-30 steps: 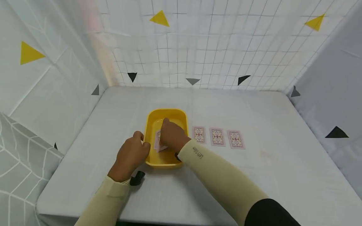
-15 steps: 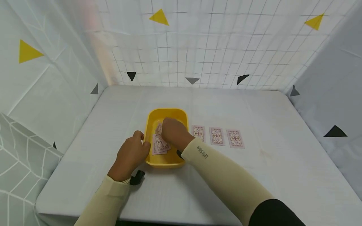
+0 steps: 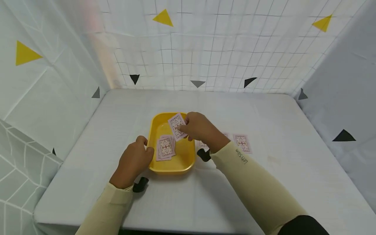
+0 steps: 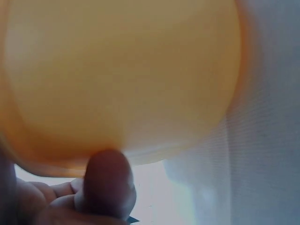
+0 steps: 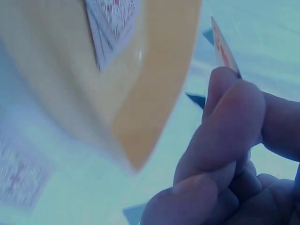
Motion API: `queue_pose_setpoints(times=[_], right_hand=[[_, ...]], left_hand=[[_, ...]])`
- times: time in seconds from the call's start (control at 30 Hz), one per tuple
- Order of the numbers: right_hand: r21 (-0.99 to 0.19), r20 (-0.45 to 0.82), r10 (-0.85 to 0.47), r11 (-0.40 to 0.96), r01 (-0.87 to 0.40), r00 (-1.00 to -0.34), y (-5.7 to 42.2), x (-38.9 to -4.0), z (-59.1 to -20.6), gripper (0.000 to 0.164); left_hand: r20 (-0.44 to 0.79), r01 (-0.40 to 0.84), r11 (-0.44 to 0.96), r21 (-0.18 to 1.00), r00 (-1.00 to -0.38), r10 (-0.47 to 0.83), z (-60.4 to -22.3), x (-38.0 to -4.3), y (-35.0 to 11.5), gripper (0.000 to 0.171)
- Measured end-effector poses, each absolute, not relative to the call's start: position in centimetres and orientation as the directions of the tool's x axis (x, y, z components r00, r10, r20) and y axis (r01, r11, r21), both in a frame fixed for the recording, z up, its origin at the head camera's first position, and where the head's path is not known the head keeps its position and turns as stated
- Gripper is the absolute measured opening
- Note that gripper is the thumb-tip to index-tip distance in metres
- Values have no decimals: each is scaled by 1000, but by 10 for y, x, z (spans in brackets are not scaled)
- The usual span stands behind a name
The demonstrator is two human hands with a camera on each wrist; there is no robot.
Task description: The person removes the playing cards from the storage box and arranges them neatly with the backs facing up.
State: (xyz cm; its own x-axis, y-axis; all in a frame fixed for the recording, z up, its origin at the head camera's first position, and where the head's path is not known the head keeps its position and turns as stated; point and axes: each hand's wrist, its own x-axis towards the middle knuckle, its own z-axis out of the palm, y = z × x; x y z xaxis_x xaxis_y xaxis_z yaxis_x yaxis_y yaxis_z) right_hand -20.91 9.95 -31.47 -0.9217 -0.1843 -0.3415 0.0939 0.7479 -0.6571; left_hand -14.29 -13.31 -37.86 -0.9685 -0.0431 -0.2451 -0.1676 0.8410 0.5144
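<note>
Between thumb and fingers, my right hand (image 3: 202,129) pinches a playing card (image 3: 176,122), its patterned back up in the head view, above the right part of a yellow tray (image 3: 185,155). Seen almost edge-on in the right wrist view, the same card (image 5: 222,49) shows red marks on its face. Several cards (image 3: 165,147) lie face down in an overlapping pile on the tray's floor. My left hand (image 3: 133,161) holds the tray's left rim; its thumb (image 4: 108,180) is at the tray's edge in the left wrist view.
Right of the tray, face-down cards lie in a row on the white-covered table (image 3: 264,189): one card (image 3: 242,143) shows fully, while the card nearest the tray (image 3: 202,144) is partly behind my right hand. White cloth walls (image 3: 205,42) enclose the back and sides.
My right hand has risen from the tray's pile and moved right, bringing a card up with it. The pile is now uncovered. The left hand stays at the rim.
</note>
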Motion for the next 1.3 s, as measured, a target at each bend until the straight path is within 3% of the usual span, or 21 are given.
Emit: queue_pose_setpoints(times=[0.37,0.93,1.3], right_hand=[[-620,-379,-74,761,193,-923,186,-206,-313,39],[-562,-512,47,737,375,-858,332,-189,-340,51],[-525,-566,105,719,455,-818,388,-183,-379,39]], left_hand=[[-239,-161,835,526,-970,-36,-381,-143,-136,45],[-249,-165,836,524,-968,-35,-377,-144,-139,45],[-261,-176,835,522,-964,-40,-378,-145,-140,45]])
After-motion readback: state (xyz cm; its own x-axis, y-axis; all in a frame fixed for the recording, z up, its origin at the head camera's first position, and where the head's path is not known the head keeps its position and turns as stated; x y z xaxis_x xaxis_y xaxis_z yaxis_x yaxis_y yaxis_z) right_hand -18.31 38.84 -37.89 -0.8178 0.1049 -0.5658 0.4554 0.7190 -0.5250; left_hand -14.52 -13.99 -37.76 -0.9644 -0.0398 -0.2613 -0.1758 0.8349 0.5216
